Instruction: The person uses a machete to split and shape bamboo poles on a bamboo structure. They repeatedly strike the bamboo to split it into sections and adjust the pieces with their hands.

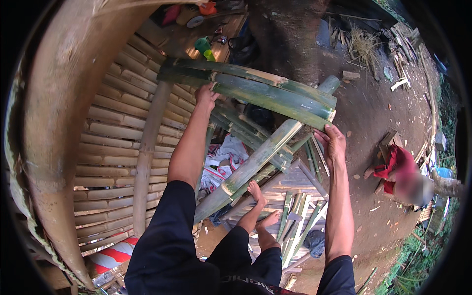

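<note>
Two bamboo poles (255, 91) cross; slats (113, 147) left.

Place: an outdoor bamboo-working yard beside a hut.
Ground: bare packed earth (373, 108) is lying strewn with wood chips and offcuts.
Structure: a wall of flattened bamboo slats (118, 147) is standing at the left.
Material: green split bamboo culms (275, 93) are resting over narrower strips (295, 226).
Edge: grass (418, 255) is growing at the right.
</note>
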Available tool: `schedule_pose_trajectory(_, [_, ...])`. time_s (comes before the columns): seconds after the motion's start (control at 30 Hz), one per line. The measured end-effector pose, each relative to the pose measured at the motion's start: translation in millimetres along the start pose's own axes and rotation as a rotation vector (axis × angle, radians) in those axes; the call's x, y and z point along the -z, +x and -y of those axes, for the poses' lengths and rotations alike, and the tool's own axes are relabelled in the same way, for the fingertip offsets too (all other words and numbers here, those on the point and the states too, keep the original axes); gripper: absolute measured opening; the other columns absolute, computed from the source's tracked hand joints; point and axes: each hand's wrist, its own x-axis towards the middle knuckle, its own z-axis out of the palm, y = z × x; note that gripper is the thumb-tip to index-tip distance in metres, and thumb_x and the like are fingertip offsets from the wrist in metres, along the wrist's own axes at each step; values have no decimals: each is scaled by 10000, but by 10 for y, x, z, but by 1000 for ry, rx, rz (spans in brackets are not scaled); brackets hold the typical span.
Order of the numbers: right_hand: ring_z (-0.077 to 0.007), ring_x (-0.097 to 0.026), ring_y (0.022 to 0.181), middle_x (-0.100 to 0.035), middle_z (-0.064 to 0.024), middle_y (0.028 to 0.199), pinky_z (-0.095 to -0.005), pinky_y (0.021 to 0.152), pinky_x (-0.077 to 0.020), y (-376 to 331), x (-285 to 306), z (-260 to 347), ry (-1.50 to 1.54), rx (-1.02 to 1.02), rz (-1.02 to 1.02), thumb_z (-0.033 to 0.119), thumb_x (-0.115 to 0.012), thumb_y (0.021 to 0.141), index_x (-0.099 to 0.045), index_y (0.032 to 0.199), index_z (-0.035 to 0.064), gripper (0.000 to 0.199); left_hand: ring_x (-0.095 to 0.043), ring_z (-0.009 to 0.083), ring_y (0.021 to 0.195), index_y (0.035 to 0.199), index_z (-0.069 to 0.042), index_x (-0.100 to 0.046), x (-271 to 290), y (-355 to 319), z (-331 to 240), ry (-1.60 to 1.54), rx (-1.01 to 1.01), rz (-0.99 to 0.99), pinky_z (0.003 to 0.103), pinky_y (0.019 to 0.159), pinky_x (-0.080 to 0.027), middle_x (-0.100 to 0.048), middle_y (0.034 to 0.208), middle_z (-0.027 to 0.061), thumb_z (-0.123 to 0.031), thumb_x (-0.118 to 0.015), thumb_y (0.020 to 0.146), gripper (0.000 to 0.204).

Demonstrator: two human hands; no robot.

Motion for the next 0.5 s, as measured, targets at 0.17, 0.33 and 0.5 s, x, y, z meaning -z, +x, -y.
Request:
schedule_pose_trajectory(0.17, [-229,-697,889,-675,-148,1019,-304,801,-594,-26,-19,-32,58,10,-18,141,-561,981,-591,1086,-62,231,-608,293,1054,1156,4,-547,-36,-24,-12,81,-5,-73,484,975,-475,-606,1137,136,-67,-579,906,262])
schedule_pose_trajectory(0.33, [-233,-703,879,-677,-140,1016,-298,789,-600,-59,-49,-23,70,11,-24,135,-552,985,-593,1086,-60,223,-621,275,1032,1149,-2,-557,43,52,-22,75,17,-36,447,932,-506,-611,1118,138,-65,-561,904,253])
schedule_pose_trajectory(0.5, [-233,-698,887,-679,-141,1027,-295,780,-590,-56,-41,-44,87,16,-27,141,-561,982,-584,1122,-65,250,-627,268,1020,1145,-6,-555,15,9,5,44,19,-16,448,923,-512,-625,1098,128,-67,-557,906,247])
